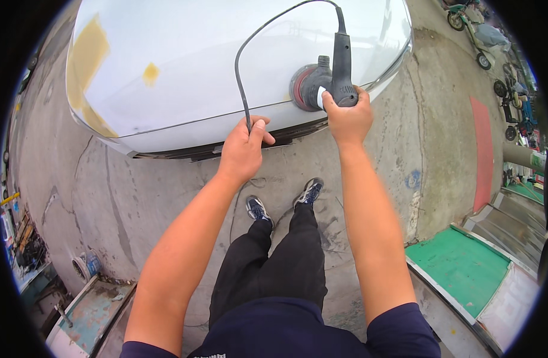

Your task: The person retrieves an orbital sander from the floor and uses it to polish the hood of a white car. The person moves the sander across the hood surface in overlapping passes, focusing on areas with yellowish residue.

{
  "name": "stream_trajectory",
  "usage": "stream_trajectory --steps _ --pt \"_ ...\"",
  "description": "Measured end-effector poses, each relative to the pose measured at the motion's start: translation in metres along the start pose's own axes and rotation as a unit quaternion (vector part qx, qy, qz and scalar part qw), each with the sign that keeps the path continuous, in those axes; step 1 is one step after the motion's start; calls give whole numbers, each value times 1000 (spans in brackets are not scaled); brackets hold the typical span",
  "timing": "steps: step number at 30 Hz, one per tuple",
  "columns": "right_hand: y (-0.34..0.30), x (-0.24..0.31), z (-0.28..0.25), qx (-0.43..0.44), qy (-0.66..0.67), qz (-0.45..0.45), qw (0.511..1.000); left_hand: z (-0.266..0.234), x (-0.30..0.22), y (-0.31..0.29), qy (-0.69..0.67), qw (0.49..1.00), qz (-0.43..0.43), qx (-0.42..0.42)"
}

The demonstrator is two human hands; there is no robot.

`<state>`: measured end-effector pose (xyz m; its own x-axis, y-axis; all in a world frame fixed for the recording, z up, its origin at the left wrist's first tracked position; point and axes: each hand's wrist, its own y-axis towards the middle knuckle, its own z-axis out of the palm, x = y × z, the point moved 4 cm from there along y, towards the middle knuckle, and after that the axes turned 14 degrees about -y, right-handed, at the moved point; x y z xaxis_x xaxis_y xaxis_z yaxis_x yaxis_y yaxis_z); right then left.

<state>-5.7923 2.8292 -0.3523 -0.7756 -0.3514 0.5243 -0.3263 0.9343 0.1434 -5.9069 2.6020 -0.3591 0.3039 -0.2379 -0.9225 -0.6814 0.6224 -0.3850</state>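
Clamping black power sander (341, 68) at 1 o'clock in right grip (350, 119), between thumb and fingers, by front edge of white car hood (190, 71). Pinching black cord (237, 64) in left grip (243, 149) at 11 o'clock, between thumb and fingers. Can see yellow-tan patches (92, 56) on hood at 10 o'clock, red strip (482, 155) at 3, green panel (459, 268) at 4.

I've got a dark navy top (280, 331) on the wearer, short-sleeved; left sleeve (144, 351) and right sleeve (403, 331) match it. I see a bit of white print (209, 356), cut off by the lower edge. Trousers (295, 268): black, loose, down to the ankles. Shoes (310, 191): dark blue with grey-white panels, finer detail too small for me. Left hand (243, 151), right hand (350, 121) and forearms bare.
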Motion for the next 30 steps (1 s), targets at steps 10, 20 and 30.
stream_trajectory --steps 10,20,30 --pt "-62 61 26 24 71 -43 996 2 -17 9 -32 997 -16 -74" --pt "6 8 11 -5 171 34 985 107 -36 38 -109 990 -84 34" --pt "63 -43 -10 23 187 74 979 192 -53 88 -93 987 -121 58"
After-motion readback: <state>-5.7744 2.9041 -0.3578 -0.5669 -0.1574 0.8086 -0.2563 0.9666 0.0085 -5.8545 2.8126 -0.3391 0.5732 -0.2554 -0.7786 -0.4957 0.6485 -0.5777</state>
